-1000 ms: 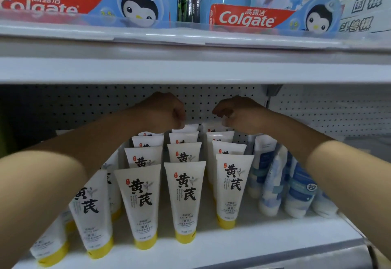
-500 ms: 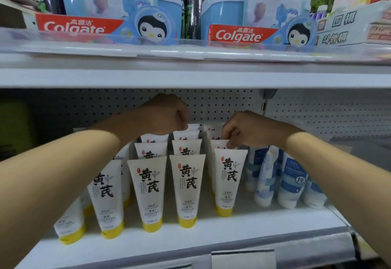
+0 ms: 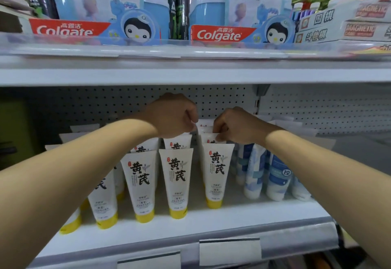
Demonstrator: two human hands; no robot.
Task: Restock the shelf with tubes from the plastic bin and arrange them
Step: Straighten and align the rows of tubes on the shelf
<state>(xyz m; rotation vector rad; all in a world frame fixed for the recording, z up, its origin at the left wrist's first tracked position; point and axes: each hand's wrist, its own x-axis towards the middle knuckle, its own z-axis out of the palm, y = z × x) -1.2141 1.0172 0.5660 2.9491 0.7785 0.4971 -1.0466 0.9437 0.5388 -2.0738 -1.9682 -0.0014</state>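
Observation:
Several white tubes with yellow caps and black characters stand cap-down in rows on the white shelf (image 3: 211, 222). The front row shows a left tube (image 3: 140, 184), a middle tube (image 3: 177, 182) and a right tube (image 3: 216, 175). My left hand (image 3: 172, 116) reaches deep over the middle row, fingers curled down at the tube tops behind the front ones. My right hand (image 3: 234, 126) is curled over the right row and pinches the top edge of the second tube (image 3: 209, 139) there. The plastic bin is out of view.
White-and-blue tubes (image 3: 277, 175) stand to the right of the yellow-capped rows. A perforated back panel (image 3: 105, 103) closes the shelf. Directly above, the upper shelf (image 3: 190, 74) carries Colgate boxes (image 3: 220, 33) and game boxes. Price tags (image 3: 229, 251) hang on the front rail.
The view has drawn back and tilted up. My right hand came forward from the back of the right row to the second tube's top; my left hand stayed over the middle row.

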